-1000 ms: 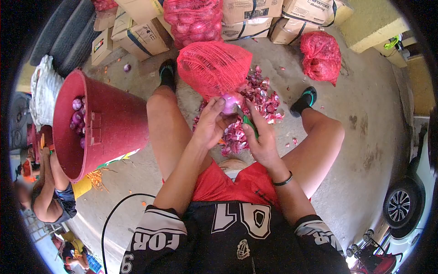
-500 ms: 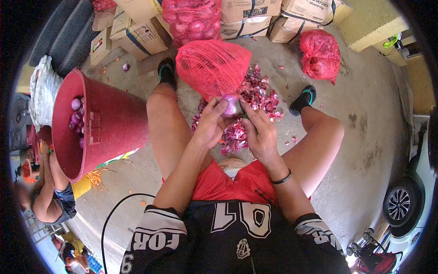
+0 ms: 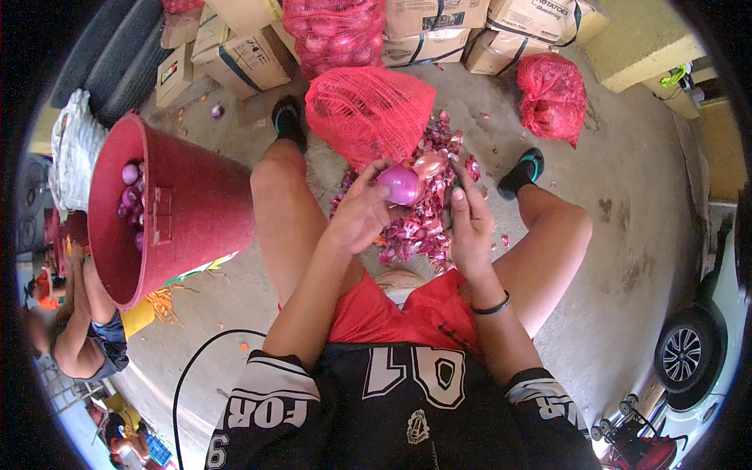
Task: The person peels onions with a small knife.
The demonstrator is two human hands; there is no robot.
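A peeled purple onion [image 3: 400,186] rests in the curled fingers of my left hand [image 3: 356,211]. Just right of it, a piece of coppery-pink skin [image 3: 429,165] spans toward my right hand [image 3: 471,223]. That hand is closed round a slim dark tool with a bit of green, apparently a small knife, mostly hidden by the fingers. Below both hands lies a heap of onion skins [image 3: 415,231] on the floor. A red mesh sack [image 3: 368,113] slumps just beyond the heap.
At left, a tilted red bin [image 3: 196,211] holds several peeled onions [image 3: 131,196]. Behind are a full onion sack [image 3: 333,35], cardboard boxes [image 3: 247,59] and another red bag [image 3: 552,98]. Another person [image 3: 86,329] sits at far left; a car wheel [image 3: 681,354] stands at right.
My right hand has moved right, away from the onion, and a piece of skin now shows between the hands. The onion has turned and sits slightly lower in my left hand.
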